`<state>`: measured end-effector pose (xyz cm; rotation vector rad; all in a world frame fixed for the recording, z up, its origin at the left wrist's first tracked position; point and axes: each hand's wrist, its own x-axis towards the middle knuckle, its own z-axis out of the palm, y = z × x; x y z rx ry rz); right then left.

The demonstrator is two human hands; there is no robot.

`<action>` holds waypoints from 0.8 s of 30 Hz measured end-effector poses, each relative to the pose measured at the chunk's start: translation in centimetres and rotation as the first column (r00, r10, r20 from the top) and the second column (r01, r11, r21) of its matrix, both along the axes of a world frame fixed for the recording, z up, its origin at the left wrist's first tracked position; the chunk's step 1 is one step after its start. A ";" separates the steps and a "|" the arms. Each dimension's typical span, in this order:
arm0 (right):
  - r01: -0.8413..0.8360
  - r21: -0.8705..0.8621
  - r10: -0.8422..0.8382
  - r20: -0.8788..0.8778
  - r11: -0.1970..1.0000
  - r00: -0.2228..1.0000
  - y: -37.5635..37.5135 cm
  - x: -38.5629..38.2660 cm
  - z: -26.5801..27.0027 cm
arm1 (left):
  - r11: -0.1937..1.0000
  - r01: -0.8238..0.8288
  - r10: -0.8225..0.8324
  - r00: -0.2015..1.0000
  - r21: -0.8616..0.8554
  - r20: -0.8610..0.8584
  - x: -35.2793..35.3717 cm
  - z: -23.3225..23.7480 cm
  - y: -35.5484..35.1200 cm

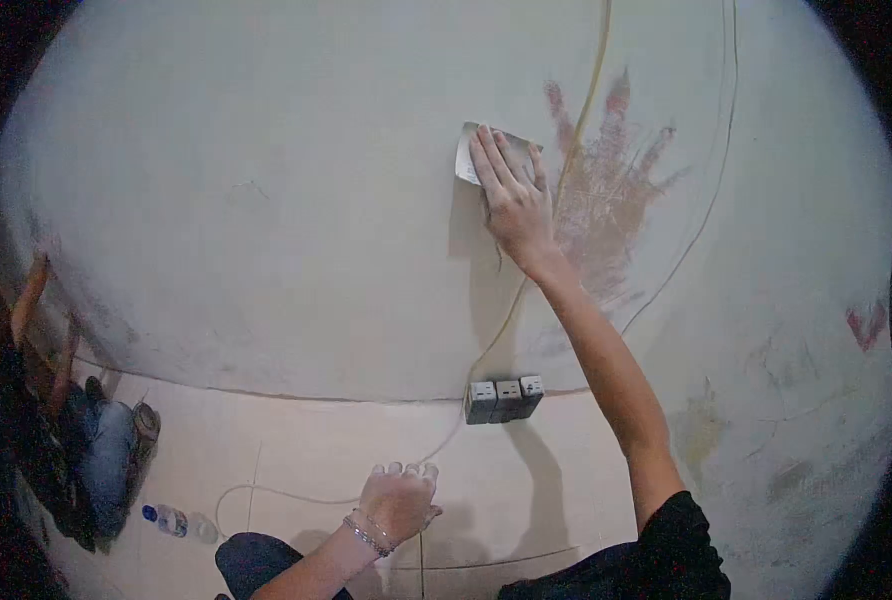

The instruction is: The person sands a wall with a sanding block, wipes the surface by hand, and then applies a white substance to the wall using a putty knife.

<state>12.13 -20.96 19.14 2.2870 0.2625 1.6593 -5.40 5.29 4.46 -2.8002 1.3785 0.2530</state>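
My right hand (pixel 516 205) lies flat against the pale wall (pixel 346 220), its fingers pressing a sheet of sandpaper (pixel 469 158) to the surface. The sheet's light backing shows around the fingers, with one corner lifting at the left. Just right of this hand is a reddish-brown, hand-shaped patch (pixel 611 190) on the wall. A thin yellowish cable (pixel 593 85) runs down the wall and passes behind my right hand or wrist. Low in front of me, my left hand (pixel 398 500) is loosely closed, with bracelets at the wrist. Nothing shows in its fingers.
A dark block of three socket-like units (pixel 504 400) is at the wall's foot, with the cable beside it. A white cable (pixel 296 494) loops across the tiled floor. A water bottle (pixel 166 519) lies at left, near another person's jeans (pixel 106 465). That person's arms reach the wall.
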 end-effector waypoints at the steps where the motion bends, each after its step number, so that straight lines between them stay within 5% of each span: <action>1: 0.009 -0.022 -0.009 -0.005 1.000 1.000 -0.6 0.0 -0.6 | 1.000 0.000 0.000 1.000 0.001 -0.006 0.0 0.1 -0.1; 5: 0.072 -0.094 -0.073 -0.004 0.993 0.997 -3.6 -0.2 -4.7 | 0.995 0.054 -0.053 0.998 -0.079 0.018 -0.3 0.2 0.6; 9: 0.137 -0.088 -0.138 -0.002 0.987 0.990 -1.8 -0.5 -3.0 | 0.992 0.051 -0.047 0.998 -0.113 0.037 -0.5 0.5 0.2; 12: -0.039 0.024 0.038 0.036 0.999 0.999 0.3 0.3 0.2 | 0.995 0.008 -0.002 0.998 -0.096 0.056 -0.6 0.1 -0.3; 19: -0.047 -0.079 0.045 -0.021 0.996 0.999 -3.5 -0.5 -3.0 | 0.984 0.020 -0.011 0.998 -0.179 0.054 -0.9 0.3 0.1; 24: 0.103 -0.105 -0.107 -0.040 0.989 0.993 -2.1 -1.3 -1.8 | 0.989 0.007 0.001 0.998 -0.146 0.056 -1.0 1.0 0.4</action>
